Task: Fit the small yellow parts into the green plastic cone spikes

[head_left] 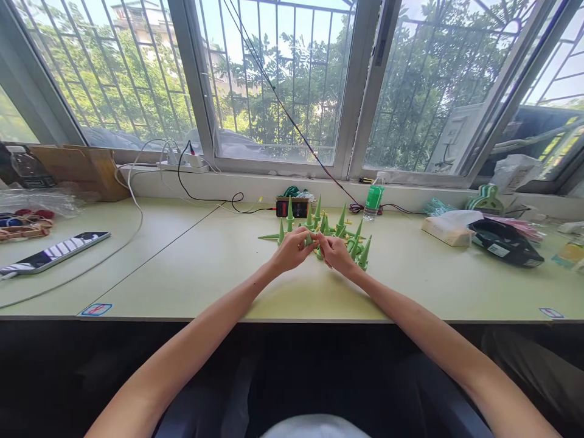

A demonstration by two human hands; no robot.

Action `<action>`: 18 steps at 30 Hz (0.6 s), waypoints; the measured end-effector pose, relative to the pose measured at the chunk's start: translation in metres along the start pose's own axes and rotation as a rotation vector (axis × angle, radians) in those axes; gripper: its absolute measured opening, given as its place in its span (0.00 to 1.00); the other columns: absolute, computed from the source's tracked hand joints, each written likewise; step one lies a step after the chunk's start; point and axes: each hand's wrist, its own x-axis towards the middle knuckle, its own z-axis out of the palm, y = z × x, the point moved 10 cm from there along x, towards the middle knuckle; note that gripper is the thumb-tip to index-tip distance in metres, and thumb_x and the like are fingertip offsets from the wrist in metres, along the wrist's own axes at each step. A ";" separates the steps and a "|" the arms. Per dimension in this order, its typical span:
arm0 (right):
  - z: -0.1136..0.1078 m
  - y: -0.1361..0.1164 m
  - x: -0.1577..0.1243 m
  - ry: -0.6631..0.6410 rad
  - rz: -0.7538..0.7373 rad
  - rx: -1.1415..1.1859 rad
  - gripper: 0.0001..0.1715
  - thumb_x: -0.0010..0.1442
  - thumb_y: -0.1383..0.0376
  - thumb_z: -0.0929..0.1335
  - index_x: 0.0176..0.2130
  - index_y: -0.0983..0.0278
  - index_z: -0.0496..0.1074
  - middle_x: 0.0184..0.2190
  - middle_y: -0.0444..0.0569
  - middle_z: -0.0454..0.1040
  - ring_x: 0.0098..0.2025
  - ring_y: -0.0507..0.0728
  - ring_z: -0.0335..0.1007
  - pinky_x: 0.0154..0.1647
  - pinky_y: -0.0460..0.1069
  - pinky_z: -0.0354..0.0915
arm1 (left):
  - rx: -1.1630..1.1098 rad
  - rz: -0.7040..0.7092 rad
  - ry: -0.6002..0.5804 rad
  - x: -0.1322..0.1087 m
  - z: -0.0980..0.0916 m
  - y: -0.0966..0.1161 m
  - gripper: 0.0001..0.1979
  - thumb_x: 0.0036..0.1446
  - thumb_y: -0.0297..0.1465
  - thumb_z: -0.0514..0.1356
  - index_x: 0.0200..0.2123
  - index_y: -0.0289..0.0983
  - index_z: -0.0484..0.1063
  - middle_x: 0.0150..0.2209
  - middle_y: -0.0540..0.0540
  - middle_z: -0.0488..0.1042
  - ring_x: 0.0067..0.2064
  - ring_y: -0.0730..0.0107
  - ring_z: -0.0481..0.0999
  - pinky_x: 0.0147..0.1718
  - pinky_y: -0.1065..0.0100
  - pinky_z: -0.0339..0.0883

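Over the middle of the table my two hands meet, fingertips together. My left hand (292, 249) is closed, and a small green cone (309, 239) shows between its fingers. Beside it, my right hand (336, 252) pinches with thumb and forefinger at the same spot; what lies in that pinch is too small to make out. Around and behind both hands stand several pointed green cones (290, 212), with small yellow pieces among them. One long green cone (269, 236) lies on its side, left of my left hand. My hands hide part of this group.
Behind the cones a phone (292, 209) leans upright, and a green-labelled bottle (374, 198) stands to its right. A tissue box (447, 228) and a black bag (504, 242) sit at the right. Another phone (57, 250) with a white cable lies on the table (182, 274) at left.
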 end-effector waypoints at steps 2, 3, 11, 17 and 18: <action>0.000 0.000 0.000 0.002 0.008 -0.017 0.40 0.63 0.35 0.55 0.16 0.61 0.56 0.10 0.43 0.58 0.14 0.49 0.54 0.17 0.46 0.49 | 0.003 0.004 -0.001 0.000 0.000 0.002 0.10 0.63 0.36 0.59 0.32 0.37 0.73 0.29 0.49 0.68 0.26 0.77 0.63 0.24 0.72 0.59; 0.000 0.000 0.000 -0.001 0.014 -0.024 0.40 0.63 0.35 0.55 0.16 0.61 0.56 0.10 0.43 0.58 0.14 0.49 0.54 0.17 0.46 0.49 | 0.004 0.004 -0.004 0.000 0.000 0.002 0.10 0.63 0.36 0.59 0.32 0.37 0.72 0.29 0.50 0.68 0.25 0.77 0.62 0.24 0.72 0.58; 0.004 0.004 -0.002 -0.045 0.051 0.001 0.42 0.63 0.36 0.56 0.12 0.61 0.54 0.07 0.43 0.56 0.12 0.48 0.52 0.17 0.46 0.51 | 0.008 0.030 -0.024 -0.003 0.003 0.007 0.11 0.64 0.35 0.58 0.31 0.37 0.72 0.31 0.49 0.69 0.24 0.78 0.61 0.24 0.71 0.59; 0.009 0.010 -0.002 -0.076 0.075 0.065 0.42 0.63 0.37 0.57 0.11 0.61 0.55 0.07 0.43 0.56 0.10 0.49 0.53 0.14 0.46 0.51 | 0.044 0.106 -0.036 -0.005 0.004 0.014 0.11 0.65 0.35 0.56 0.33 0.37 0.73 0.33 0.46 0.70 0.25 0.77 0.64 0.26 0.71 0.62; 0.010 0.011 -0.002 -0.084 0.077 0.074 0.42 0.63 0.37 0.57 0.11 0.61 0.55 0.07 0.43 0.56 0.10 0.49 0.53 0.14 0.46 0.51 | 0.050 0.115 -0.038 -0.005 0.004 0.015 0.11 0.65 0.35 0.55 0.33 0.37 0.73 0.33 0.46 0.71 0.26 0.77 0.64 0.26 0.71 0.62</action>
